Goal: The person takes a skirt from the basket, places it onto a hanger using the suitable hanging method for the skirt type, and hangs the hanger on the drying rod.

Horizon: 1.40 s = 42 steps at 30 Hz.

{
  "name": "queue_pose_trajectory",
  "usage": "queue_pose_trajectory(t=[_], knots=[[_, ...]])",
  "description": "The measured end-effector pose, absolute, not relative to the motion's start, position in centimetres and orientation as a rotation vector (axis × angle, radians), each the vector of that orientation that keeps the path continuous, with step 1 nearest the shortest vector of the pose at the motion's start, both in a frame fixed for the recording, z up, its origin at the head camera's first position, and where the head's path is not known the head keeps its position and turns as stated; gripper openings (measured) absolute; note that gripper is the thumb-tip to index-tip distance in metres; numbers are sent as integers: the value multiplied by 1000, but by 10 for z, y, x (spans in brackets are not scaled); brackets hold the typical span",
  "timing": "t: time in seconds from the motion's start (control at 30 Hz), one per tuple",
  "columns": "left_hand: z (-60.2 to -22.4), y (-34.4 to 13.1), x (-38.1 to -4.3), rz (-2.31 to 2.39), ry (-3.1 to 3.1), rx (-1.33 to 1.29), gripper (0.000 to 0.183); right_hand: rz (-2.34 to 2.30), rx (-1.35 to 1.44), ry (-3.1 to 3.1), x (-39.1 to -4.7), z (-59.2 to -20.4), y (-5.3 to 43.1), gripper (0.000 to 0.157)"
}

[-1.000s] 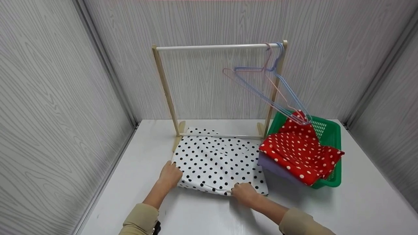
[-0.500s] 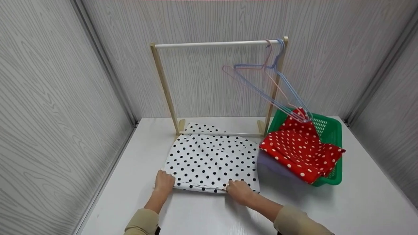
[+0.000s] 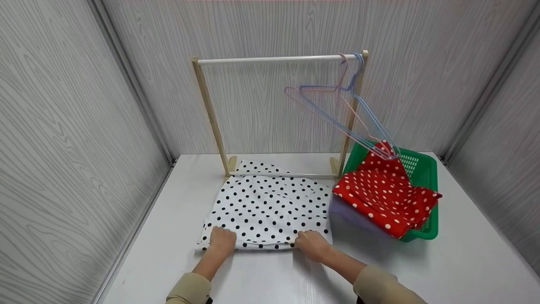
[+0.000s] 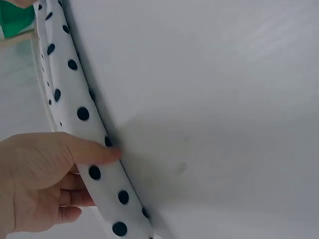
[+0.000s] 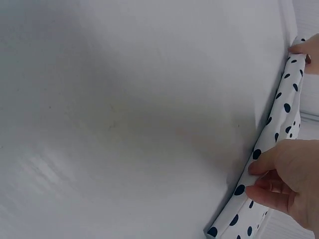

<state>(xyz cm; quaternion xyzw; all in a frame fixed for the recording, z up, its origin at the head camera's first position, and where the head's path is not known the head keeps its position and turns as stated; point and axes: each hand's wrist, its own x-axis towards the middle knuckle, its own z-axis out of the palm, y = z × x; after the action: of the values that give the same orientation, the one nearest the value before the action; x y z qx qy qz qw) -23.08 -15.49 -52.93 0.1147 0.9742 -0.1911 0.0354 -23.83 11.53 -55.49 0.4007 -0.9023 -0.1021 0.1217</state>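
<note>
A white cloth with black polka dots [image 3: 270,211] lies spread on the white table, its near edge folded into a thick band. My left hand [image 3: 222,241] pinches that near edge a little in from its left corner; in the left wrist view, the thumb of the left hand [image 4: 45,174] lies across the band with the fingers behind. My right hand [image 3: 312,244] grips the same edge towards its right corner. In the right wrist view, the right hand [image 5: 289,179] pinches the band between thumb and fingers. Whether the cloth is a garment I cannot tell.
Over the cloth's far end stands a wooden rack with a white rail [image 3: 270,59]. Pink and blue hangers [image 3: 371,112] hang at its right end. A green basket [image 3: 429,173] at right holds a red cloth with white dots [image 3: 384,198] and a purple cloth [image 3: 352,214].
Both hands have shifted the cloth's near edge to the left. The left hand then moved rightward along the edge, so the left corner now lies outside its grip.
</note>
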Motion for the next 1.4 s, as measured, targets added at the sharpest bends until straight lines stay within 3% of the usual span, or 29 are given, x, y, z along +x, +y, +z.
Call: queue_pose_trajectory(t=[0.33,0.63,1.17,1.4], knots=[[-542,-80,-233,-188,3127,861,18,-139,1140,-2580,-244,-561,125,15],[-558,-39,-235,-49,3301,1085,21,141,1032,-2643,-247,-557,130,8],[-555,-43,-255,-5,3159,1136,20,-33,966,-2948,-247,-518,135,15],[-536,-42,-246,-78,3052,969,18,164,857,-2918,-257,-479,141,10]])
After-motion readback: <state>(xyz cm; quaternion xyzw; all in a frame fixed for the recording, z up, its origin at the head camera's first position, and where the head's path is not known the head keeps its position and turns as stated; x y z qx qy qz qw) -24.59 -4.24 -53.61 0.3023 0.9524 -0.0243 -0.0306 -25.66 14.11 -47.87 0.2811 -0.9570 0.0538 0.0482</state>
